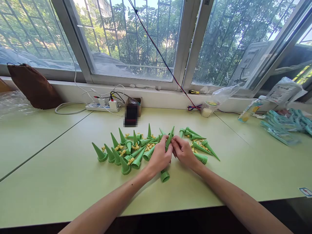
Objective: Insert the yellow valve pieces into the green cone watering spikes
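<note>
My left hand (159,155) is closed around a green plastic watering spike (170,138), its pointed tip sticking up and away from me. Pressed against it on the right, my right hand (184,152) pinches at the spike's side; whatever lies between those fingertips is hidden. Below my left hand a loose green cone (165,176) lies with its round open end toward me. To the left stand and lie several more green spikes (99,152), mixed with small yellow valves (131,161). Another group of green spikes (211,150) and yellow pieces lies just right of my right hand.
Along the sill are a power strip (103,108) with cables, a small box (138,105), a plastic bag (208,109) and a bottle (251,110). Teal packaged items (280,126) lie far right, a brown bag (34,86) far left. The table's front edge (195,208) runs beneath my forearms.
</note>
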`<action>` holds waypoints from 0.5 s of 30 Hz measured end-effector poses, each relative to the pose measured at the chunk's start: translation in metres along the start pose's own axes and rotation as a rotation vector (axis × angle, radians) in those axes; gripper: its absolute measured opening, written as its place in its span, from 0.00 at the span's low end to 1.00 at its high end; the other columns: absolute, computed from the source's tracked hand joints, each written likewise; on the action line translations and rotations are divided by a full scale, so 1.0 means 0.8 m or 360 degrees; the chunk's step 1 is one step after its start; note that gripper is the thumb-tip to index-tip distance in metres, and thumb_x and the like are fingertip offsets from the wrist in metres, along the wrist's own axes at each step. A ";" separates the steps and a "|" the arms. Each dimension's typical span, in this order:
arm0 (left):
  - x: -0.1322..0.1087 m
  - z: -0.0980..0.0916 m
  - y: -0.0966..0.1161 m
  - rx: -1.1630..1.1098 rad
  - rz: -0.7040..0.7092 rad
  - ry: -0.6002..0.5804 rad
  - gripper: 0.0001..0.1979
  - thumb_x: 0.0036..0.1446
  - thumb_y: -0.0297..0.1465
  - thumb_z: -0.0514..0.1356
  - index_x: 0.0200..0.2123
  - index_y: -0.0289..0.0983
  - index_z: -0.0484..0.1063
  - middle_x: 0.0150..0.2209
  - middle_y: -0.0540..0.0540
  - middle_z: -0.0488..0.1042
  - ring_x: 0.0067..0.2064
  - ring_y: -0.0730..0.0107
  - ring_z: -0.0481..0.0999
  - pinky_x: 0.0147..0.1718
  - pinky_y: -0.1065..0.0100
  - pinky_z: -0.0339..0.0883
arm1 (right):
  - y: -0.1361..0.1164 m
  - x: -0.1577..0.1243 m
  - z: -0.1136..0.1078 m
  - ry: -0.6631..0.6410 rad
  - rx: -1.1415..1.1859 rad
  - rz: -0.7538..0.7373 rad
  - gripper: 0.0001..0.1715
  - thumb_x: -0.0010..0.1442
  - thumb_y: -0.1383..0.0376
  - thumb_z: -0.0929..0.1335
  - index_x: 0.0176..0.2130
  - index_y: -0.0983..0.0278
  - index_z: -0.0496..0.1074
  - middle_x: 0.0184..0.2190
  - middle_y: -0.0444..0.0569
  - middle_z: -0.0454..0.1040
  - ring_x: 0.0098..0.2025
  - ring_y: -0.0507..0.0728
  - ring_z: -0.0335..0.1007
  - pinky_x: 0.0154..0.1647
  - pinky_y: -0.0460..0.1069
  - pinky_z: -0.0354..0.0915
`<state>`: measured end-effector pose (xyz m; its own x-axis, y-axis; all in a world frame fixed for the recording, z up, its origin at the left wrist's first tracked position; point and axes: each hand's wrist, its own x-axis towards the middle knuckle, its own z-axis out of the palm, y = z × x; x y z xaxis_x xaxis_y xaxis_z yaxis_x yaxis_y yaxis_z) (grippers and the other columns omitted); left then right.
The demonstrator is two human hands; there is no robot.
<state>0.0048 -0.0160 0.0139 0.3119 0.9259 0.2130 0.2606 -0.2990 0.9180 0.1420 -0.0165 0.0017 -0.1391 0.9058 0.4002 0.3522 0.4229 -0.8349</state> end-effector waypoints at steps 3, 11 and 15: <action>0.000 0.000 -0.001 0.0013 -0.0001 -0.0003 0.17 0.63 0.35 0.51 0.53 0.37 0.62 0.20 0.54 0.69 0.16 0.74 0.69 0.18 0.75 0.62 | 0.000 0.000 0.000 0.0007 -0.0027 0.0001 0.16 0.68 0.58 0.60 0.29 0.61 0.60 0.17 0.39 0.60 0.19 0.50 0.55 0.22 0.46 0.53; 0.002 0.000 -0.008 0.0107 -0.0027 0.0000 0.18 0.62 0.35 0.51 0.53 0.37 0.62 0.18 0.55 0.67 0.17 0.72 0.69 0.20 0.73 0.62 | -0.001 0.001 -0.001 -0.0045 -0.0043 0.0011 0.17 0.68 0.58 0.59 0.28 0.60 0.57 0.16 0.39 0.59 0.19 0.51 0.54 0.22 0.46 0.53; 0.001 -0.001 -0.010 0.0139 0.0006 0.0016 0.15 0.62 0.34 0.52 0.51 0.37 0.64 0.19 0.54 0.68 0.19 0.72 0.69 0.23 0.72 0.62 | -0.001 0.002 -0.002 -0.0067 -0.0044 0.0007 0.17 0.68 0.58 0.59 0.27 0.60 0.57 0.17 0.39 0.60 0.19 0.51 0.54 0.22 0.47 0.53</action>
<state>0.0024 -0.0123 0.0067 0.3042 0.9268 0.2201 0.3381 -0.3211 0.8846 0.1429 -0.0156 0.0035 -0.1758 0.9082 0.3798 0.3785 0.4185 -0.8256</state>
